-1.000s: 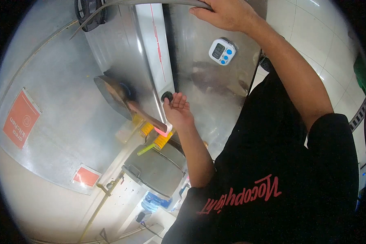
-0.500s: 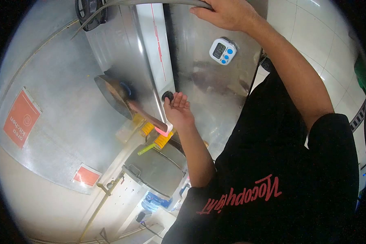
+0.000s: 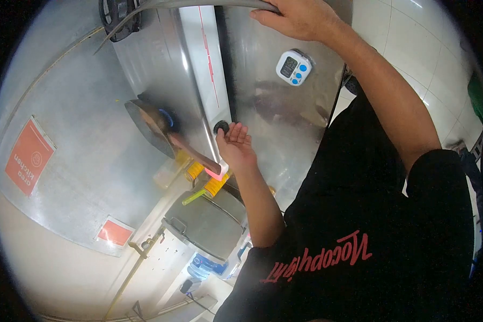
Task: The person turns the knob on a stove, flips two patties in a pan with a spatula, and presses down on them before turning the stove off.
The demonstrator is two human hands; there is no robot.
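My left hand (image 3: 238,148) is at a round black knob (image 3: 221,126) on the white front strip (image 3: 209,64) of the stove, palm up, its thumb and curled fingers against it. At the top edge, my right hand (image 3: 300,20) is around the end of a long curved grey tube (image 3: 198,2); part of that hand is outside the frame. A pan (image 3: 145,126) with a brown handle (image 3: 196,154) sits over a burner with a blue flame (image 3: 167,117). The pan's inside is turned away from view.
A white timer (image 3: 294,67) is on the steel surface (image 3: 273,118) between my arms. Yellow-labelled containers (image 3: 216,186), one with a green stick, stand beside a large lidded metal pot (image 3: 206,222). A black object (image 3: 121,19) is at the upper left.
The blue flame beside the pan looks larger. At the right edge, dark shapes in the background have shifted. Both my hands have stayed in place.
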